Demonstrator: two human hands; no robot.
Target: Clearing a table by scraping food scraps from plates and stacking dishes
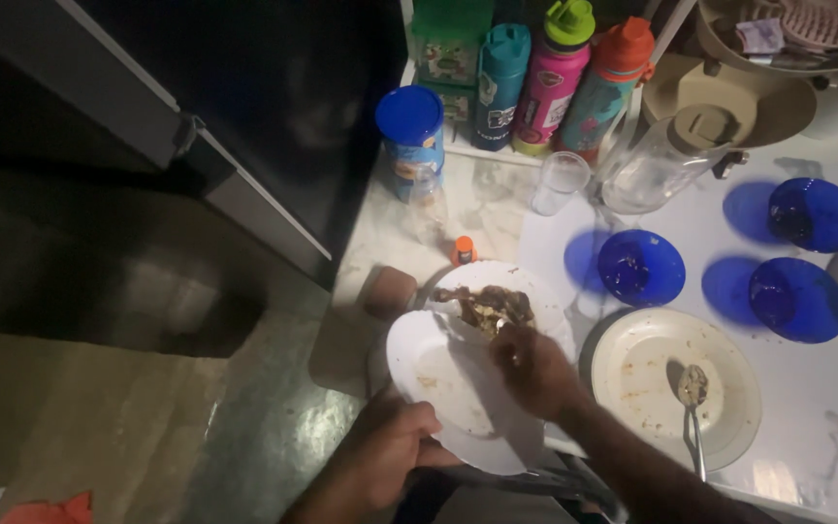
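My left hand (pixel 387 456) grips the near rim of a white plate (pixel 448 393), holding it tilted over the table's edge. My right hand (pixel 532 369) reaches across that plate, fingers closed on something small I cannot make out, at a heap of brown food scraps (pixel 489 306). The scraps lie on a second white plate (pixel 535 286) just beyond the tilted one. To the right stands a cream soup plate (pixel 729 364) with a spoon (pixel 693 398) resting in it.
Three blue glass bowls (pixel 641 267) (pixel 798 299) (pixel 815 214) sit on the white table (pixel 700 218). Behind them are a drinking glass (pixel 560 182), a clear jug (pixel 661 165), a blue-lidded can (pixel 412 141) and several coloured bottles (pixel 555 78). A small orange cap (pixel 463 250) lies near the plates. The floor (pixel 147 388) drops off to the left.
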